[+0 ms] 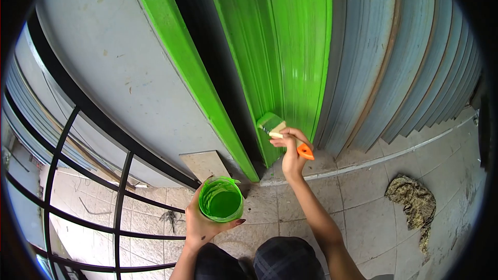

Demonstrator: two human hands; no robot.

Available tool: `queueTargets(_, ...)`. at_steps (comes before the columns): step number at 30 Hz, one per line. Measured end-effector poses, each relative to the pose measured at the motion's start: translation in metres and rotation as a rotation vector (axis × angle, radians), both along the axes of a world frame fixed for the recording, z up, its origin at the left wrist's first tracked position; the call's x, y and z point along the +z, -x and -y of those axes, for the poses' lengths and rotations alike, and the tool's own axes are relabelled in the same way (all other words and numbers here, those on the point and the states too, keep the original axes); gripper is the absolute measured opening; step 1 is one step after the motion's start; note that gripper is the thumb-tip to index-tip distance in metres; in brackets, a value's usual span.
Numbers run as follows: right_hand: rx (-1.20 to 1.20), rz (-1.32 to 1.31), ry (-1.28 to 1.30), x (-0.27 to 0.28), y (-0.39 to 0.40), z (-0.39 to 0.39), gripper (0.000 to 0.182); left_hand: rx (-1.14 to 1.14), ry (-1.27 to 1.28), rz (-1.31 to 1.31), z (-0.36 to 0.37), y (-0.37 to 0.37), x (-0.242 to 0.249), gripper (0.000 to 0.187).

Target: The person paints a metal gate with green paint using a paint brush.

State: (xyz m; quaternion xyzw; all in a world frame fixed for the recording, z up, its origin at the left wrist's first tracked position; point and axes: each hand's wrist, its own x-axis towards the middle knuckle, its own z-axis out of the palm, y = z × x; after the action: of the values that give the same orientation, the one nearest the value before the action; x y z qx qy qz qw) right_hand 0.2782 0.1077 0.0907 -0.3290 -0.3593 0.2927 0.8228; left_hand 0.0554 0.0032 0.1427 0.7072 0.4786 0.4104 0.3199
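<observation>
My right hand (293,148) is closed round the handle of a paintbrush (274,125), whose orange handle tip sticks out below the fingers. Green paint covers the bristles, which meet the lower left part of a green-painted metal shutter panel (295,46). In front of my knees, my left hand (202,223) is wrapped round a tub of green paint (222,199). Paint is smeared over the tub's rim and inner wall, and the tub's open top faces up.
Unpainted grey folded panels (384,62) continue to the right. A green post (197,83) edges a grey wall panel (114,46) at left. A black metal grille (122,192) stands lower left. A crumpled patterned cloth (415,205) lies on the tiled floor (363,192).
</observation>
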Motion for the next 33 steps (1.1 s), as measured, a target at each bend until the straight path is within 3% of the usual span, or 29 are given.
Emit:
queueTargets(4,0.038,-0.082,-0.287,0.093,-0.009,-0.003,0.017,-0.011,0.035,-0.017,0.001,-0.002,0.002,0.087)
queueTargets(7,0.079,-0.145,-0.371,0.103,-0.013,-0.006,0.017,0.002,0.042,-0.020,0.002,-0.001,0.002,0.084)
queueTargets(13,0.009,-0.056,-0.056,-0.021,0.002,0.006,0.016,-0.010,0.054,-0.025,0.003,-0.002,0.004,0.080)
queueTargets(16,0.001,-0.107,0.017,-0.041,0.006,0.012,0.014,-0.024,0.057,-0.009,0.002,0.000,-0.002,0.080)
queueTargets(20,0.030,-0.151,-0.125,0.039,0.012,-0.002,0.012,-0.046,0.078,-0.010,0.000,0.002,-0.005,0.083)
queueTargets(23,0.013,-0.137,-0.396,0.114,0.010,0.001,0.012,-0.028,0.066,-0.028,0.001,0.003,-0.005,0.084)
queueTargets(25,-0.012,-0.111,-0.444,0.130,0.010,-0.003,0.011,-0.040,0.074,-0.009,0.001,0.005,-0.006,0.083)
queueTargets(27,-0.038,-0.070,-0.405,0.113,0.012,-0.010,0.012,-0.042,0.073,-0.004,0.002,0.005,-0.004,0.082)
queueTargets(31,-0.037,-0.003,-0.163,0.012,0.014,0.004,0.012,-0.038,0.073,-0.016,0.004,0.004,0.001,0.082)
queueTargets(33,-0.017,-0.011,-0.074,-0.012,0.016,0.015,0.013,-0.046,0.084,-0.015,0.005,0.005,0.001,0.082)
